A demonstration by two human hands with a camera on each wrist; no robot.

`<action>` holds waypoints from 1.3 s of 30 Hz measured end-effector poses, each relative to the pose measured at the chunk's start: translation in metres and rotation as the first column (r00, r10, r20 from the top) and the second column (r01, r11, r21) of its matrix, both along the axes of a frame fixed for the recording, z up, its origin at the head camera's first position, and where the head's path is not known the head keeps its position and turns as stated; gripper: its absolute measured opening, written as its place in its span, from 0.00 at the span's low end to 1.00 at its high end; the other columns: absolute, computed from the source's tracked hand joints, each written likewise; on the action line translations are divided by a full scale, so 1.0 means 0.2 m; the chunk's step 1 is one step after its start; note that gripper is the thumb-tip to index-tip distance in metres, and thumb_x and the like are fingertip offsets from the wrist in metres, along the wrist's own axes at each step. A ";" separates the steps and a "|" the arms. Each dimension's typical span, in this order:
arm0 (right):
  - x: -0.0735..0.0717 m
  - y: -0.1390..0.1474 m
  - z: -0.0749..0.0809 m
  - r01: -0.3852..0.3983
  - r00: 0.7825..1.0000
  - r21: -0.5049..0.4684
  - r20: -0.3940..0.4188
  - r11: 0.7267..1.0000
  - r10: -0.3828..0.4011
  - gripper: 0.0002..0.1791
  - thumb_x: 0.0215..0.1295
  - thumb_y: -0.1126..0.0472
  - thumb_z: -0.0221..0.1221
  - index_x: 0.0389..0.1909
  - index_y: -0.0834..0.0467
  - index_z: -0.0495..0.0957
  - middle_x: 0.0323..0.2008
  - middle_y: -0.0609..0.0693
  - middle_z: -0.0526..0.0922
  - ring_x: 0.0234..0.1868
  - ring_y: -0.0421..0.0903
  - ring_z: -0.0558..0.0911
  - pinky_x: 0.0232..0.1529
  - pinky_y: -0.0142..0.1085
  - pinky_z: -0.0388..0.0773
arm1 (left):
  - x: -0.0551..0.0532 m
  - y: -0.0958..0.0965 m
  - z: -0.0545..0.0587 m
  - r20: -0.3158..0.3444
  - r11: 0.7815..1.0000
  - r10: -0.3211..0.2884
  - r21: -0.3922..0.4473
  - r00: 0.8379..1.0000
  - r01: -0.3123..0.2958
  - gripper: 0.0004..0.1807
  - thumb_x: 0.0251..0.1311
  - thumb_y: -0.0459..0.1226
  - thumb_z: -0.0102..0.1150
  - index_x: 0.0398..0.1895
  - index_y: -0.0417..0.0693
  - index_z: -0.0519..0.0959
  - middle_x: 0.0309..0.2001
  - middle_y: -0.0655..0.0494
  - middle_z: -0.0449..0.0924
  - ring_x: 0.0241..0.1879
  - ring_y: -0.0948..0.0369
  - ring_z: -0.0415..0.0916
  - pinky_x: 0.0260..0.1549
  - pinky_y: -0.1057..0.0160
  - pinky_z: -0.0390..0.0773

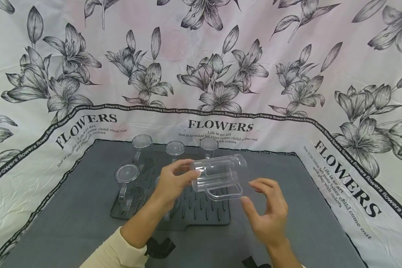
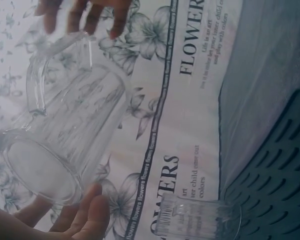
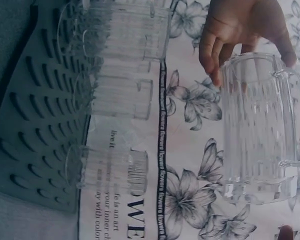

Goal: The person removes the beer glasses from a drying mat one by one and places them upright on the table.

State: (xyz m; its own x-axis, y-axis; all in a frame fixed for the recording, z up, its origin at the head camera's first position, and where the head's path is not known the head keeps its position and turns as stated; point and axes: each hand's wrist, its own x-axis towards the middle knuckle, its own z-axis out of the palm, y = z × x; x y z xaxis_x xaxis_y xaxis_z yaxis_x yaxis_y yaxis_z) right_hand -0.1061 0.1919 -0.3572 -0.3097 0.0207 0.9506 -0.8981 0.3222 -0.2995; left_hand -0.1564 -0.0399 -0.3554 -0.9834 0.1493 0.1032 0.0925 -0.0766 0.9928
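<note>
A clear ribbed mug [image 1: 219, 173] with a large handle lies on its side in the air above a dark ridged drying mat [image 1: 207, 214]. My left hand [image 1: 175, 178] grips one end of it, thumb on the near side and fingers behind. In the left wrist view the mug [image 2: 75, 125] shows its round end close to the left fingers [image 2: 92, 212]. My right hand [image 1: 268, 210] is beside the mug's other end and handle, thumb and fingers apart, holding nothing. The right wrist view shows the mug [image 3: 257, 130] with the left hand [image 3: 245, 25] at its upper end.
Several more clear mugs stand on the mat, such as one at the front left [image 1: 127, 173], one at the back left [image 1: 142, 141] and one at the back [image 1: 175, 148]. A grey cloth [image 1: 315, 223] covers the table. Flower-printed fabric [image 1: 221, 93] rises behind and at both sides.
</note>
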 end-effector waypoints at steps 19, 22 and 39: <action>0.03 -0.08 -0.03 -0.179 0.535 -0.410 0.722 0.894 0.439 0.15 0.75 0.62 0.47 0.41 0.73 0.71 0.41 0.62 0.75 0.39 0.53 0.77 0.34 0.48 0.82 | 0.02 0.04 -0.04 -0.011 0.986 0.058 0.155 0.998 -0.056 0.26 0.56 0.36 0.67 0.58 0.40 0.74 0.52 0.41 0.68 0.44 0.49 0.75 0.49 0.51 0.75; 0.02 -0.07 -0.01 -0.232 0.534 -0.463 0.674 0.856 0.510 0.14 0.76 0.63 0.45 0.41 0.73 0.69 0.41 0.62 0.75 0.39 0.52 0.76 0.35 0.47 0.82 | 0.02 0.04 -0.05 -0.032 0.988 0.016 0.154 0.999 -0.011 0.28 0.55 0.34 0.67 0.60 0.40 0.72 0.53 0.41 0.67 0.46 0.50 0.76 0.48 0.52 0.75; 0.03 0.03 0.11 -0.509 0.407 -0.545 0.530 0.666 0.744 0.19 0.78 0.63 0.35 0.43 0.65 0.74 0.40 0.58 0.77 0.43 0.51 0.78 0.42 0.52 0.80 | 0.04 0.06 -0.08 -0.259 0.982 -0.179 0.006 0.949 0.186 0.37 0.49 0.25 0.70 0.65 0.38 0.66 0.61 0.39 0.69 0.62 0.51 0.68 0.59 0.62 0.66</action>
State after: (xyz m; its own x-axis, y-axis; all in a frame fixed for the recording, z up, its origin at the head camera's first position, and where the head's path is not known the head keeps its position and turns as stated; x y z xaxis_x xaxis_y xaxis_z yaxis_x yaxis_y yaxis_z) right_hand -0.0999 0.1979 -0.3361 -0.8575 -0.2619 0.4428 -0.3026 -0.4393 -0.8459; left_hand -0.1481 -0.0287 -0.3709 -0.8795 0.3169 0.3551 0.3251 -0.1450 0.9345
